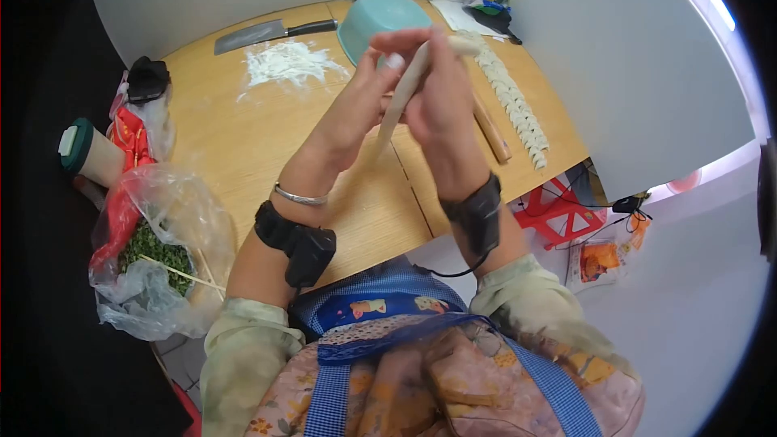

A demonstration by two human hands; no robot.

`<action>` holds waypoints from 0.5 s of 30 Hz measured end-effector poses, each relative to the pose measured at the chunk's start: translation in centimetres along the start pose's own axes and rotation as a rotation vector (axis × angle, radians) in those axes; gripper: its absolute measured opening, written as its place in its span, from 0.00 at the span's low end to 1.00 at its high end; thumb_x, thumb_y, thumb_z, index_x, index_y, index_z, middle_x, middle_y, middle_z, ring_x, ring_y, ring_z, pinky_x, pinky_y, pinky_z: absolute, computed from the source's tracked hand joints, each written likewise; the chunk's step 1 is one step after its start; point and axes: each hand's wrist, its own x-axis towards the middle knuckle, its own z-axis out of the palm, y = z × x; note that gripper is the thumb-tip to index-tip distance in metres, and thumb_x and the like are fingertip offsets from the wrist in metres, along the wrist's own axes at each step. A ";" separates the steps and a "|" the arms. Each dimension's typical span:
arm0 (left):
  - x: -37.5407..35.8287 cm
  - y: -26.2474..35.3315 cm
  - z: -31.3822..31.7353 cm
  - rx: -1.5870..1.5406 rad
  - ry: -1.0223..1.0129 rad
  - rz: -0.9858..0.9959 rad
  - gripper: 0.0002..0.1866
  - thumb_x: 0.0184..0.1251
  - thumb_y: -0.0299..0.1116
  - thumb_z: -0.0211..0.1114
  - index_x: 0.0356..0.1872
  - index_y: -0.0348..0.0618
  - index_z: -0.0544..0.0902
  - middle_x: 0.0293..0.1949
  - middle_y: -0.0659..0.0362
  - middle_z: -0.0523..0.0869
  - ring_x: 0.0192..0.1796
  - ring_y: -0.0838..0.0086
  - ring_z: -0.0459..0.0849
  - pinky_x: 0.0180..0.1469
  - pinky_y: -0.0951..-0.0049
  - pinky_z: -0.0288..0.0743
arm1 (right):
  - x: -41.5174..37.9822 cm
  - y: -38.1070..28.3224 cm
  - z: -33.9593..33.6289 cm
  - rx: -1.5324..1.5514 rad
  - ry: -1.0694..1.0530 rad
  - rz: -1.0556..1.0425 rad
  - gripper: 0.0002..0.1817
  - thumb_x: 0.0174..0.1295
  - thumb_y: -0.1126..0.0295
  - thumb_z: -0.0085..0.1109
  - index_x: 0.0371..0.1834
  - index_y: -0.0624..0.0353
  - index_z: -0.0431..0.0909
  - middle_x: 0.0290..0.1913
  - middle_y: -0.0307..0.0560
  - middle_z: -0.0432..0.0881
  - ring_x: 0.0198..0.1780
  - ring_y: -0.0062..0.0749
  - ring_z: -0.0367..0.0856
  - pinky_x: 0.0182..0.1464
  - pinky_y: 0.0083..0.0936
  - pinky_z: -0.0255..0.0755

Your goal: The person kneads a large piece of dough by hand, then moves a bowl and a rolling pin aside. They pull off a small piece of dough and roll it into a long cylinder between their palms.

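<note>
A long, pale strip of dough (409,85) hangs between my two raised hands, its lower end drooping and blurred above the table. My left hand (368,89) is on its left side, fingers curled round it near the top. On the other side my right hand (441,85) is closed round the same dough, and a thick end sticks out past its fingers to the right. Under and beside my right forearm lies a wooden rolling pin (492,131). A long row of small dough pieces (514,101) runs along the table's right side.
On the wooden table (324,222) are a cleaver (252,36), scattered flour (289,63) and a teal basin (384,12). At left stand a cup (97,158) and a plastic bag of chopped greens (162,255) with chopsticks. White panels border the back and right.
</note>
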 end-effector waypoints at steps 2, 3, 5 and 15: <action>0.0 0.0 0.0 -0.044 0.053 -0.019 0.32 0.78 0.49 0.51 0.72 0.39 0.59 0.48 0.56 0.82 0.47 0.76 0.82 0.50 0.74 0.76 | 1.5 -1.1 0.0 0.087 0.207 -0.038 0.16 0.77 0.57 0.44 0.39 0.58 0.73 0.32 0.45 0.80 0.37 0.32 0.80 0.48 0.35 0.77; 0.2 0.2 -0.7 0.018 0.000 -0.048 0.28 0.77 0.47 0.53 0.68 0.39 0.65 0.40 0.60 0.80 0.40 0.80 0.78 0.44 0.78 0.73 | 2.0 -2.0 -0.6 0.215 0.129 -0.037 0.15 0.77 0.58 0.45 0.38 0.57 0.71 0.29 0.42 0.75 0.33 0.29 0.76 0.42 0.32 0.75; 0.3 -0.1 -1.2 0.086 -0.028 -0.071 0.19 0.77 0.43 0.55 0.57 0.38 0.75 0.25 0.70 0.68 0.26 0.85 0.64 0.31 0.84 0.61 | 2.3 -3.0 -1.6 0.311 0.160 -0.029 0.13 0.76 0.59 0.46 0.34 0.53 0.65 0.22 0.34 0.62 0.23 0.22 0.61 0.28 0.23 0.63; 0.4 -0.4 -0.7 0.050 -0.062 -0.065 0.22 0.81 0.49 0.45 0.46 0.40 0.79 0.30 0.67 0.77 0.32 0.81 0.75 0.39 0.79 0.72 | 1.3 -2.6 -0.4 0.194 0.115 0.010 0.13 0.75 0.59 0.47 0.39 0.57 0.73 0.32 0.43 0.76 0.34 0.28 0.75 0.41 0.28 0.74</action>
